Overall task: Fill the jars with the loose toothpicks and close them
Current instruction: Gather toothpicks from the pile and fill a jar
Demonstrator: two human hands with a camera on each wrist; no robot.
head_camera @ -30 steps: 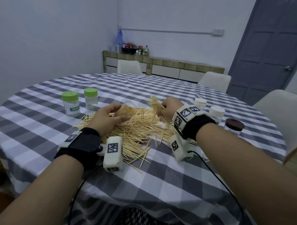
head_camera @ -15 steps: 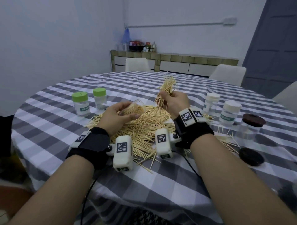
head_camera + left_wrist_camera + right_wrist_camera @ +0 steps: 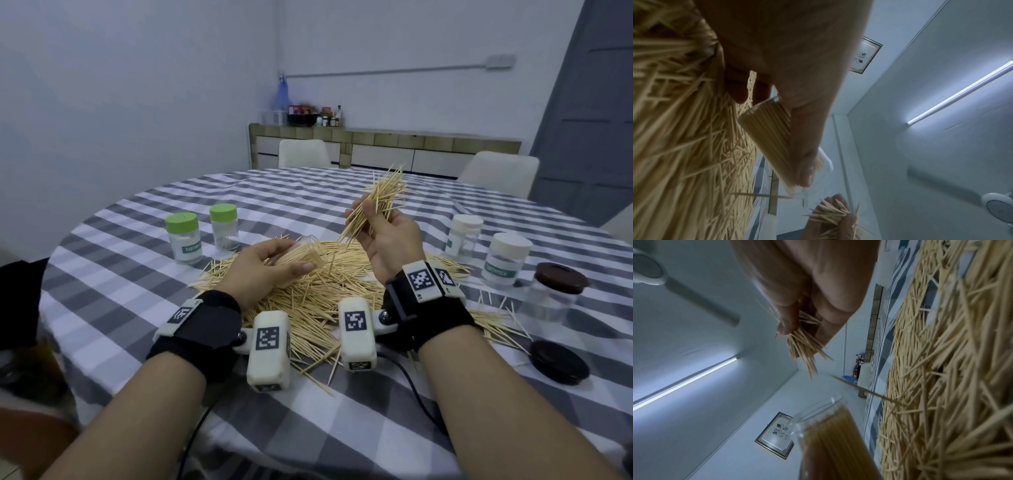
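**A:** Starting from the left: two clear jars with green lids [image 3: 201,214], screwed on, sitting on the checked cloth [image 3: 239,442]. Soft grey-and-white fabric, round table.

**B:** And the left hand [image 3: 263,270]?

**A:** Curled round a clear jar [image 3: 306,256], tipped on its side, mouth aimed right. Packed with thin pale sticks lined up lengthwise; thumb along one wall in the left wrist view. No lid on it.

**B:** Underneath?

**A:** Big messy pile [image 3: 318,301] of loose toothpicks, slim wooden slivers with pointed ends, crossing every which way. Spread from below the left hand across to the right-side jars.

**B:** Right hand [image 3: 387,236]?

**A:** Raised above the pile, up and right of the jar mouth, not touching it. Fingers and thumb pinching a bunch [image 3: 380,202], splayed like a fan at the far end, tips poking out below the palm too.

**B:** Further right?

**A:** Two clear jars with white lids [image 3: 489,236], closed, then a bigger clear one with a brown lid [image 3: 561,280]. A dark round lid [image 3: 558,359] lying flat near the edge. Few stray sticks around those.

**B:** Anything in the way?

**A:** White tagged camera boxes [image 3: 269,346] strapped at both wrists, covering part of the pile's near side. White chairs [image 3: 304,153] and a tiled counter [image 3: 383,140] behind.
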